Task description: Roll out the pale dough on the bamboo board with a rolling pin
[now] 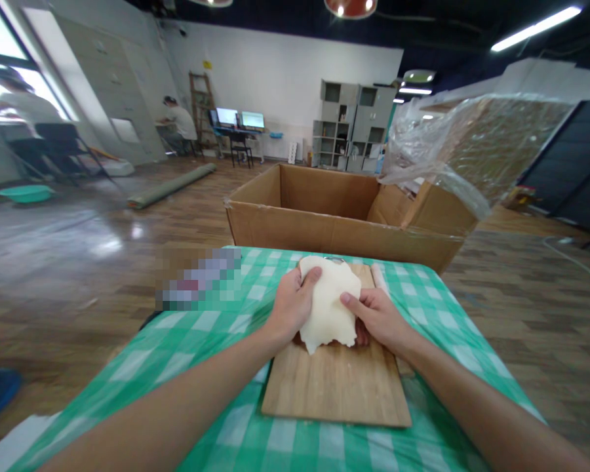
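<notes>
A thin, cream-coloured sheet of dough (330,305) with a ragged lower edge is held up above a wooden cutting board (337,387). My left hand (295,301) grips its left side, thumb on top and fingers hidden beneath. On the right side, my right hand (376,318) pinches it between thumb and fingers, some fingertips showing below the dough. Behind the right hand lies a pale stick, perhaps a rolling pin (380,278), mostly hidden. The rim of a metal object (335,259) peeks out behind the dough's top edge.
The board rests on a green-and-white checked tablecloth (226,367). A blurred-out object (201,278) sits at the table's left edge. Beyond the table stands a large open cardboard box (314,226) with plastic wrap (432,144). Two people sit farther back on the left.
</notes>
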Demonstrator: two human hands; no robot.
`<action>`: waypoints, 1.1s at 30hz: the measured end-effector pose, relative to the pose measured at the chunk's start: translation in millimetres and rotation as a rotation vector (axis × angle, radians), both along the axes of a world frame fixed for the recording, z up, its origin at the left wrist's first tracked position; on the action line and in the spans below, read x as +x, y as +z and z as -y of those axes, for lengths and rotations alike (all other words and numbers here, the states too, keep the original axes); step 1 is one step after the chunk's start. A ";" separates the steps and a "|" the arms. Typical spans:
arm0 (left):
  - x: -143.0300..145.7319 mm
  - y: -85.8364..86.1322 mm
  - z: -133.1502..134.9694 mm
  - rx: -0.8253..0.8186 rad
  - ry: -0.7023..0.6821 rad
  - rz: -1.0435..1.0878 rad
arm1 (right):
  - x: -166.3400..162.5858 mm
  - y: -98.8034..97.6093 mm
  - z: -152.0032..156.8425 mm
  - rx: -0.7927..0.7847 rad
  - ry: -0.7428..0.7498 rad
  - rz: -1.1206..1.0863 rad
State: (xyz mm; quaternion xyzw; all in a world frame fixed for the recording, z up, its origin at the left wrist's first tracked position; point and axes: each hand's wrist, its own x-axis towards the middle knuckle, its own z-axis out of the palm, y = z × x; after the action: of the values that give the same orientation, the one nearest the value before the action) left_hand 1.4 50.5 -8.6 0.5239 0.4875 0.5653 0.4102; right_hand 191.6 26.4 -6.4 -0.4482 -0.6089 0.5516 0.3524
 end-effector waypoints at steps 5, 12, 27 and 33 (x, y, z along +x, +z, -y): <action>-5.0 1.6 -5.3 -0.036 -0.070 0.100 | -0.9 4.3 2.8 -0.008 -0.032 -0.010; -5.0 -1.2 -6.6 -0.031 -0.009 0.123 | -2.6 0.9 -0.5 0.023 -0.101 -0.086; -8.9 -6.9 -10.3 -0.021 0.073 0.043 | -1.9 1.7 -2.1 -0.018 0.002 -0.101; -8.7 -2.7 -8.8 -0.086 0.072 0.158 | -0.3 1.6 -4.5 -0.076 0.089 -0.151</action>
State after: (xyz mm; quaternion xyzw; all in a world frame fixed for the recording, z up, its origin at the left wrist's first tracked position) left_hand -7.4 59.3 -11.2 0.4419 0.4960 0.5975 0.4491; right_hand 191.3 30.8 -4.8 -0.3906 -0.5786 0.6216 0.3552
